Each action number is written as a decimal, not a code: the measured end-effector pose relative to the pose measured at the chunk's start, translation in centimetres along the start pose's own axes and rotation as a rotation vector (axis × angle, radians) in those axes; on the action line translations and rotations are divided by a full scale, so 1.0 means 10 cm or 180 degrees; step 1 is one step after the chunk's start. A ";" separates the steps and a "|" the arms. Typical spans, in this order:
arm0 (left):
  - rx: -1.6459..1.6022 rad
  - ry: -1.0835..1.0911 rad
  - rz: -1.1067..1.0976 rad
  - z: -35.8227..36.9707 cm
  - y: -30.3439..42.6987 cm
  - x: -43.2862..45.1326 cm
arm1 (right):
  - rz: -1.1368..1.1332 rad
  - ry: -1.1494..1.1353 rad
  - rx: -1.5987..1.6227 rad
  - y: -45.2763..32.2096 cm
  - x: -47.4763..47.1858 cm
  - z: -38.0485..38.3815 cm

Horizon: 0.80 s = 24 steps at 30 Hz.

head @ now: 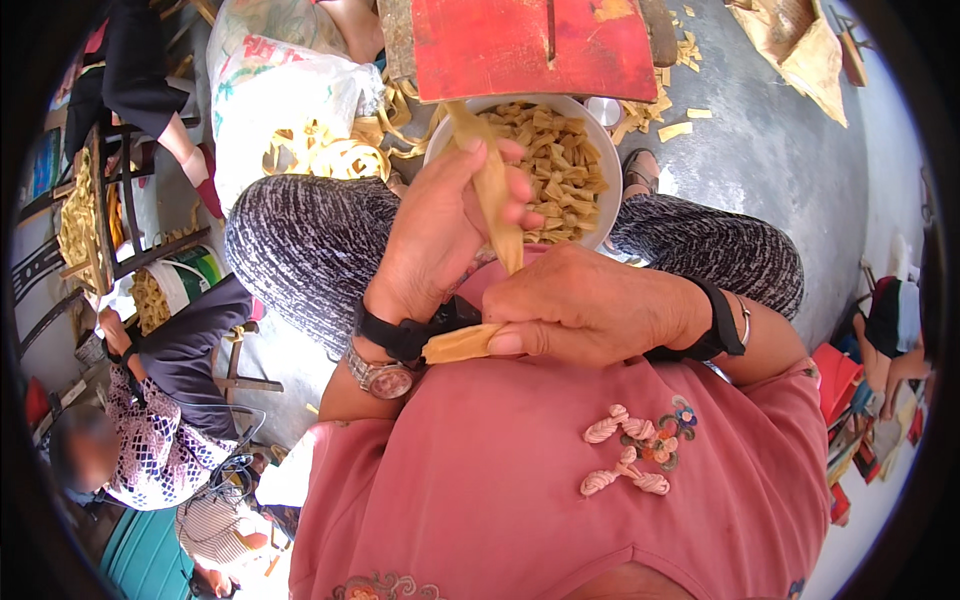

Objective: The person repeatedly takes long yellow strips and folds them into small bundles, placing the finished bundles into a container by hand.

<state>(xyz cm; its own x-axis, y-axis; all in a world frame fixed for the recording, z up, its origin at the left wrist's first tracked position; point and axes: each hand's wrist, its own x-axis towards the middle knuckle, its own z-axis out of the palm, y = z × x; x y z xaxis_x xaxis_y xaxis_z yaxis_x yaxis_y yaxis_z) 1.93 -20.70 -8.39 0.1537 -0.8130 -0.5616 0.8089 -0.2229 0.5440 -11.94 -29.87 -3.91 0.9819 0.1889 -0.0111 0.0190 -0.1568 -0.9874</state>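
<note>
A long yellowish strip [491,187], which looks like tofu skin, runs down across the fingers of my left hand [442,217]. The left thumb presses along its upper part, and the left fingers curl behind it, slightly blurred. My right hand [592,304] is closed around the strip's lower part in front of my chest. A short end [461,345] sticks out to the left from under the right thumb. How the strip runs inside the right fist is hidden. Beyond both hands stands a white tub [613,187] holding many small knotted pieces [562,165] of the same material.
A red board [532,52] overhangs the tub's far rim. Loose strips [345,157] lie by a plastic bag [292,90] on the left; cut scraps [675,131] litter the floor at right. A co-worker [172,420] sits at left near a tipped bucket [176,281] of strips.
</note>
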 end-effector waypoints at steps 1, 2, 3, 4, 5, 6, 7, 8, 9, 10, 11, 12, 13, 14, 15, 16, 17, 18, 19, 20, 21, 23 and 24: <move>0.0816 0.0018 0.0455 -0.03 0.02 -0.03 | 0.0288 -0.0150 0.0187 -0.01 0.00 -0.01; 0.1635 0.0037 0.0905 -0.04 0.05 -0.06 | 0.0187 0.0552 0.0378 -0.01 -0.01 0.00; 0.1215 0.0281 0.0497 0.06 0.09 -0.13 | 0.0090 0.1250 0.0565 -0.01 -0.02 -0.01; 0.0761 0.0566 0.0121 0.16 0.14 -0.18 | -0.0052 0.1732 0.0644 0.01 -0.01 -0.01; 0.1091 0.0210 0.0053 0.19 0.19 -0.25 | -0.0207 0.2200 0.0693 0.03 0.00 -0.03; 0.1417 -0.0162 -0.0011 0.19 0.22 -0.30 | -0.0414 0.2444 0.0617 0.09 0.02 -0.08; 0.1740 -0.0536 -0.0073 0.20 0.24 -0.34 | -0.0477 0.2542 0.0681 0.12 0.04 -0.07; 0.1538 -0.0660 -0.0206 0.24 0.24 -0.37 | -0.0540 0.2648 0.0748 0.15 0.05 -0.06; 0.1660 -0.0741 -0.0147 0.26 0.26 -0.41 | -0.0461 0.2593 0.0961 0.15 0.07 -0.01; 0.1784 -0.0822 -0.0088 0.28 0.29 -0.45 | -0.0351 0.2534 0.0961 0.15 0.08 0.00; 0.1908 -0.0903 -0.0028 0.29 0.29 -0.47 | -0.0240 0.2466 0.0952 0.14 0.08 0.00; 0.1835 -0.0969 0.0280 0.25 0.25 -0.47 | -0.0104 0.2405 0.0732 0.15 0.07 -0.03; 0.2449 -0.0767 0.0739 0.24 0.24 -0.50 | 0.0031 0.2343 0.0511 0.14 0.06 -0.05; 0.3055 -0.0552 0.1201 0.27 0.26 -0.53 | 0.0137 0.2347 0.0806 0.12 0.08 -0.03; 0.3656 -0.0328 0.1677 0.29 0.27 -0.54 | 0.0239 0.2352 0.1090 0.08 0.10 0.01; 0.3849 -0.0295 0.2447 0.26 0.26 -0.50 | 0.0358 0.2263 0.1177 0.07 0.11 0.00; 0.4011 -0.0258 0.3226 0.21 0.23 -0.43 | 0.0483 0.2182 0.1259 0.05 0.10 -0.01; 0.4145 -0.0186 0.4015 0.17 0.21 -0.39 | 0.0619 0.1984 0.1147 0.04 0.07 -0.05; 0.4058 -0.0104 0.4054 0.17 0.17 -0.39 | 0.0755 0.1789 0.1033 0.03 0.05 -0.09; 0.3971 -0.0024 0.4092 0.20 0.13 -0.39 | 0.0697 0.1630 0.1108 0.02 0.04 -0.11; 0.4024 -0.0011 0.4174 0.19 0.12 -0.38 | 0.0645 0.1476 0.1174 0.02 0.03 -0.13; 0.4132 0.0021 0.4338 0.19 0.12 -0.37 | 0.0617 0.1158 0.1178 0.02 0.01 -0.21; 0.4196 0.0007 0.4451 0.17 0.10 -0.35 | 0.0639 0.0991 0.1120 0.03 -0.01 -0.27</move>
<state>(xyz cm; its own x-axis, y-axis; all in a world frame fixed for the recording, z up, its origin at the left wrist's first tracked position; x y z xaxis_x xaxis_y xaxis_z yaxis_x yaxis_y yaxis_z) 1.28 -19.00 -4.84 0.2181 -0.7473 0.6277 -0.7491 0.2841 0.5985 -11.49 -32.51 -3.77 0.9702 -0.1177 -0.2115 -0.1878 0.1856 -0.9645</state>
